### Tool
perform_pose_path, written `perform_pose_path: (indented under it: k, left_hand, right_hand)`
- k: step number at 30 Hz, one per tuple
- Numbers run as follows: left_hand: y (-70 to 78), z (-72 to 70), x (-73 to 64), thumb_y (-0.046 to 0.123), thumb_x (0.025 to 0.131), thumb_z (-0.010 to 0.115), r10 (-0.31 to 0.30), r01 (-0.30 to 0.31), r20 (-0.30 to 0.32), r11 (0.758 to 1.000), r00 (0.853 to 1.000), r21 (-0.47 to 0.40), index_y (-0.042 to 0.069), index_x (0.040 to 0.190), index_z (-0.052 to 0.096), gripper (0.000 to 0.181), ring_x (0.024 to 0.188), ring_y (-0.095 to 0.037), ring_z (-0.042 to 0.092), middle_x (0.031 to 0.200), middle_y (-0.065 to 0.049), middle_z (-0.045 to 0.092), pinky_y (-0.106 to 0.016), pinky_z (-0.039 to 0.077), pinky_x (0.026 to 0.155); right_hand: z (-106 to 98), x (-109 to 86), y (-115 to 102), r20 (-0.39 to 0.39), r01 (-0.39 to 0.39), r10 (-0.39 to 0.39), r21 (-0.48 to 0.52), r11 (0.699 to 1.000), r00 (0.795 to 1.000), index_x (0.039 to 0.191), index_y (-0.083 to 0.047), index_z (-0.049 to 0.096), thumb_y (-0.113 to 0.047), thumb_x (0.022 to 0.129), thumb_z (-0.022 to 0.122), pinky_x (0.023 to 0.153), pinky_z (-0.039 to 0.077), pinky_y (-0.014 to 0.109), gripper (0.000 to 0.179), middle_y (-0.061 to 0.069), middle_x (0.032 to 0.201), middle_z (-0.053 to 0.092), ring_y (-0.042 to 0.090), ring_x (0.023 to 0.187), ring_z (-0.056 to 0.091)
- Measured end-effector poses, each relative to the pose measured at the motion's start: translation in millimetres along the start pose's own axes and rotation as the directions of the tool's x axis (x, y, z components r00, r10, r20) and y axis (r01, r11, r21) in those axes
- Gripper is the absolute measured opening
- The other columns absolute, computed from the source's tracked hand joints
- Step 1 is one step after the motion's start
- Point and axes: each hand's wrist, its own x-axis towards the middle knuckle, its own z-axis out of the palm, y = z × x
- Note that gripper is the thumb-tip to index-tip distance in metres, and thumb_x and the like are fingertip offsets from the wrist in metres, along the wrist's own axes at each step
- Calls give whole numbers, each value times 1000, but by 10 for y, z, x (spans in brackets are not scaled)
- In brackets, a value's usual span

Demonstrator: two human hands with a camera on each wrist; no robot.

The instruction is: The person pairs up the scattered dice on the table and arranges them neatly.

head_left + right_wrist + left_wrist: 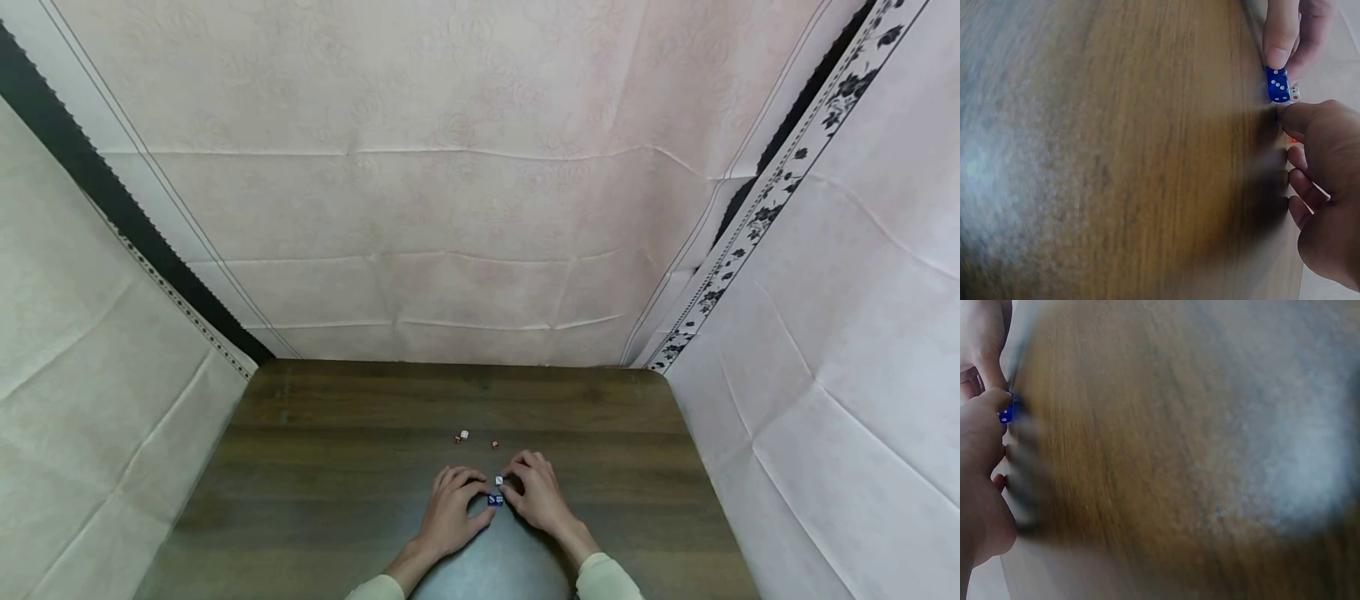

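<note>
Two small blue dice (495,500) sit side by side on the table between the hands. My left hand (453,510) curls its thumb and index finger about them from the left; in the right wrist view its thumb (1277,57) presses on a blue die (1277,84) with white pips. A white die (499,481) lies just beyond the blue ones. My right hand (538,493) pinches at this white die with thumb and index finger. In the left wrist view, the fingers partly hide a blue die (1005,415).
Farther back on the wooden table (337,450) lie another white die (465,434), a red die (457,439) beside it and a second red die (494,444) to the right. Pale cloth sheets (450,208) hang behind the table and along both sides.
</note>
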Motion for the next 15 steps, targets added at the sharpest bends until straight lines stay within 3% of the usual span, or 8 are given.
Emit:
perform_pose_path:
  k: [8, 15]
  left_hand:
    - [-15, -61, 64, 28, 90, 97, 20, -22, -99, 999, 995, -24, 19, 105, 86, 21, 121, -24, 69, 120, 1, 80, -60, 53, 109]
    - [-81, -163, 181, 21, 89, 97, 3, -13, -182, 998, 983, -54, 16, 108, 86, 23, 120, -28, 70, 119, -2, 80, -65, 52, 110]
  right_hand:
    - [10, 3, 3, -30, 16, -16, 3, 1000, 999, 105, -14, 85, -15, 93, 94, 92, 49, 42, 15, 2, 112, 72, 19, 106, 61]
    - [20, -1, 9, -34, 12, -11, 3, 1000, 999, 105, -14, 85, -16, 92, 95, 92, 49, 42, 16, 1, 112, 72, 19, 109, 62]
